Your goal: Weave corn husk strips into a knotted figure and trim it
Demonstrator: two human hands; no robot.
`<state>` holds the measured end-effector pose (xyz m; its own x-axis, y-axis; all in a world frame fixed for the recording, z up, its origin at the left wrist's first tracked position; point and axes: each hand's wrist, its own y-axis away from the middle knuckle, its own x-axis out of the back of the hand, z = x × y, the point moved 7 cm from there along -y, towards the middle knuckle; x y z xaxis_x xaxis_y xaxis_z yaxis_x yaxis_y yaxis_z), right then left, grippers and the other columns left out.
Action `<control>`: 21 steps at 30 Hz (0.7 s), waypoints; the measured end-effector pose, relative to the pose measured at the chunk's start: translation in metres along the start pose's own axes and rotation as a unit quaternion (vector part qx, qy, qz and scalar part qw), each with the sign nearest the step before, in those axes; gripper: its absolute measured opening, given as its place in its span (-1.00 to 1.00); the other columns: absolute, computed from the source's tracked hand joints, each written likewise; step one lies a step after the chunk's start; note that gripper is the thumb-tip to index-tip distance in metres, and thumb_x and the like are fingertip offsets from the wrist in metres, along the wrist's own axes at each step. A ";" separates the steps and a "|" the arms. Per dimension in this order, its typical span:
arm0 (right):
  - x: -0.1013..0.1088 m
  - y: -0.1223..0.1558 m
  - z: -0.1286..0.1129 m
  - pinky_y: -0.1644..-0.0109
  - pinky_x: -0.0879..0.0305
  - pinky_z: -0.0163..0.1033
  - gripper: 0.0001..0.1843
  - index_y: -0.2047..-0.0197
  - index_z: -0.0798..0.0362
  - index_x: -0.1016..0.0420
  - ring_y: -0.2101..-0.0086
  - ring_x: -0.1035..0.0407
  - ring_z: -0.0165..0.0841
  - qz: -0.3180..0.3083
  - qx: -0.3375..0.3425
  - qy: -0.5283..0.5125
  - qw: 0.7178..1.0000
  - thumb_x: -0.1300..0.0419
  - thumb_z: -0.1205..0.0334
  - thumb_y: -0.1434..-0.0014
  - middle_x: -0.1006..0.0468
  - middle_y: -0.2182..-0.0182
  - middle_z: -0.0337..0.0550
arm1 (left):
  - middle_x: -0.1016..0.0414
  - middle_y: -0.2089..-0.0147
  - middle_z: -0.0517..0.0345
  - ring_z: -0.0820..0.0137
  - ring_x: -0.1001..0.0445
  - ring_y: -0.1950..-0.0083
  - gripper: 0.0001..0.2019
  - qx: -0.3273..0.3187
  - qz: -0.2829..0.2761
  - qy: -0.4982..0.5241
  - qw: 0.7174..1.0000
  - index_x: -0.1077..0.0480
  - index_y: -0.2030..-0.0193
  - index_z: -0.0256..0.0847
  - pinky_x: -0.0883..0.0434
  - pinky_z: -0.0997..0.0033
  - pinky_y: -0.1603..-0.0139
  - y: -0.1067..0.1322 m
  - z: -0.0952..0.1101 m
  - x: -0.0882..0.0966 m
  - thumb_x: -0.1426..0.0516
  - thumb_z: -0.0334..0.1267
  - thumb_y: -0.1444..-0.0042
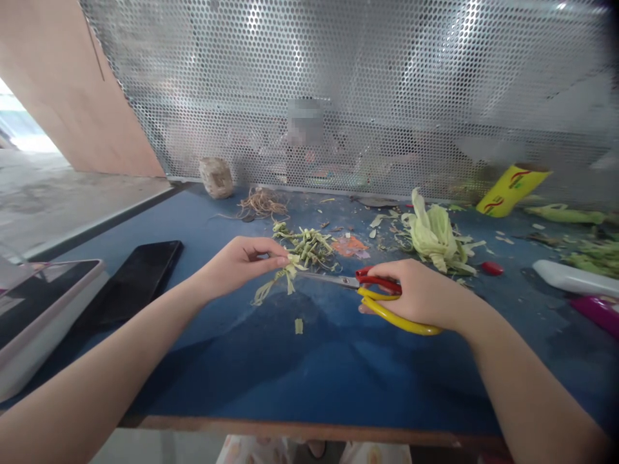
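Between the pinched fingers of my left hand point(251, 261) is a pale green leaf strip point(285, 276), knotted, its loose ends hanging down. My right hand point(416, 293) grips scissors point(382, 293) with one red and one yellow handle. Their metal blades point left and reach the strip beside my left fingertips; whether they cut into it I cannot tell. Just behind the strip lies a pile of small knotted green pieces point(312, 248). A small cut scrap of leaf point(298, 326) rests on the blue tabletop point(271, 367) in front.
Pale leaves stand bunched point(430, 235) at the right, near a yellow tube point(512, 190). At the back left are a jar point(216, 177) and a tangle of brown string point(264, 203). A black phone point(140, 280) lies left. A perforated metal panel point(338, 77) closes off the back.
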<state>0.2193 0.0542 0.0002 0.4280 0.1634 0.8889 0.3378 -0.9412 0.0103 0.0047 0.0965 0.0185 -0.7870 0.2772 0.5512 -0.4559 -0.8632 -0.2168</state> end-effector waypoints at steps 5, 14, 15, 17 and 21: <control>-0.003 0.000 0.002 0.50 -0.19 -0.32 -0.62 0.24 -0.04 -0.50 0.52 -0.36 -0.34 -0.018 -0.010 -0.014 1.000 -0.14 -0.08 0.06 -0.54 0.46 -0.18 | -0.51 0.40 0.13 0.44 -0.39 0.41 -0.88 -0.011 -0.017 -0.015 1.000 -0.52 0.43 -0.17 -0.34 0.51 0.38 0.000 0.000 -0.003 -0.16 -0.23 0.07; -0.006 -0.001 -0.001 0.50 -0.14 -0.32 -0.62 0.48 0.02 -0.46 0.58 -0.23 -0.41 -0.048 0.002 -0.009 0.999 -0.13 -0.15 0.09 -0.44 0.58 -0.23 | -0.50 0.44 0.14 0.45 -0.38 0.43 -0.88 0.003 -0.002 -0.006 1.000 -0.51 0.46 -0.19 -0.32 0.53 0.42 0.000 0.000 0.000 -0.17 -0.24 0.09; -0.006 -0.001 -0.002 0.50 -0.13 -0.33 -0.62 0.49 0.03 -0.45 0.58 -0.22 -0.42 -0.048 0.004 -0.004 0.999 -0.13 -0.15 0.09 -0.43 0.59 -0.24 | -0.49 0.44 0.14 0.45 -0.38 0.43 -0.88 0.004 -0.002 -0.004 1.000 -0.51 0.45 -0.19 -0.31 0.54 0.42 0.000 0.000 0.000 -0.17 -0.24 0.09; -0.006 -0.002 -0.002 0.50 -0.12 -0.33 -0.64 0.49 0.03 -0.44 0.58 -0.21 -0.43 -0.048 0.007 0.003 0.999 -0.14 -0.13 0.10 -0.41 0.60 -0.25 | -0.49 0.44 0.15 0.46 -0.38 0.44 -0.88 0.003 -0.001 0.000 1.000 -0.51 0.44 -0.19 -0.31 0.54 0.43 0.001 0.000 0.000 -0.16 -0.24 0.08; -0.006 -0.001 -0.001 0.51 -0.12 -0.33 -0.65 0.42 0.00 -0.47 0.57 -0.26 -0.40 -0.046 -0.001 0.008 0.999 -0.16 -0.12 0.10 -0.45 0.57 -0.24 | -0.49 0.43 0.15 0.45 -0.38 0.42 -0.89 0.001 -0.010 0.001 1.000 -0.50 0.45 -0.19 -0.31 0.53 0.39 0.000 -0.001 -0.001 -0.16 -0.24 0.07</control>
<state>0.2157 0.0538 -0.0043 0.3819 0.2446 0.8912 0.3727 -0.9232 0.0936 0.0050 0.0966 0.0167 -0.7782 0.2951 0.5545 -0.4706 -0.8585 -0.2037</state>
